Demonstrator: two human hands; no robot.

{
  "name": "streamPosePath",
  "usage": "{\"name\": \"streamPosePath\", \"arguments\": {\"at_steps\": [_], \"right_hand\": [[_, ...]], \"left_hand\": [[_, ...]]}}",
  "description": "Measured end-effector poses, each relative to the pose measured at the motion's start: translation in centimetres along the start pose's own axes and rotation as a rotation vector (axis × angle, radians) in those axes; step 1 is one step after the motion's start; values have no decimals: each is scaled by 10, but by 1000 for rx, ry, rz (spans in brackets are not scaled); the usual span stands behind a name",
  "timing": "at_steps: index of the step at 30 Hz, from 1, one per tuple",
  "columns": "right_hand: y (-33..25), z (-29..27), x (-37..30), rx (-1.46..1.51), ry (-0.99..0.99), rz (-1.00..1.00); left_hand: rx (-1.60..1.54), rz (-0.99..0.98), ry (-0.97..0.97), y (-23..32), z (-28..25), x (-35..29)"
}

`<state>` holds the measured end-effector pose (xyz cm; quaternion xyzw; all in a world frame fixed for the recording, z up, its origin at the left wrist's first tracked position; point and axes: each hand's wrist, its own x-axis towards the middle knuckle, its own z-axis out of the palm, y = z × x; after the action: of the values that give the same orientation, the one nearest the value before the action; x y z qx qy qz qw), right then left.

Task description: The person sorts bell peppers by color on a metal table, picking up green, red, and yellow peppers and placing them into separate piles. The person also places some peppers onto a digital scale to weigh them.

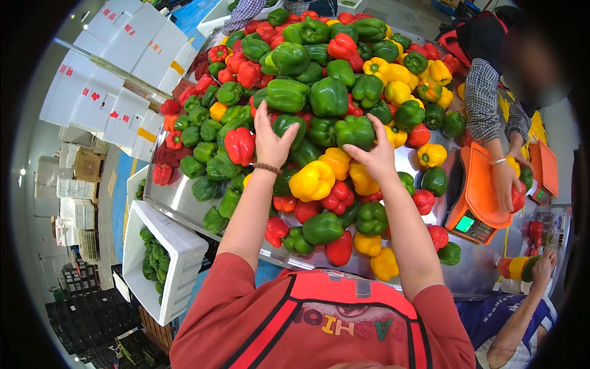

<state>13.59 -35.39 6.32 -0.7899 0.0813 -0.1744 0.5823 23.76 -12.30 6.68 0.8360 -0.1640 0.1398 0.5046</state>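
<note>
White foam boxes [117,80] stacking beyond the bench's [178,200] left edge, your left hand [270,142] reaching with fingers released over a glossy green pepper [287,125], your right hand [376,155] grasping another green pepper [354,130].

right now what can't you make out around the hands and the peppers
- Head view: whether the left hand and right hand grip peppers; only their backs show.
- Lower peppers in the pile: buried under upper ones.
- White crate: contents mostly hidden by its wall.
- Scale display: too small.
</note>
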Motion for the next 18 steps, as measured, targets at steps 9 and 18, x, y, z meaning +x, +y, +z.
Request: {"name": "streamPosePath", "arguments": {"at_steps": [9,18], "right_hand": [[-27,-23,-71,414,52,-1],[-43,-75,-109,-57,-236,-49]], "left_hand": [[-570,-97,-399,78,13,-82],[-460,122,-855,107,28,-85]]}}
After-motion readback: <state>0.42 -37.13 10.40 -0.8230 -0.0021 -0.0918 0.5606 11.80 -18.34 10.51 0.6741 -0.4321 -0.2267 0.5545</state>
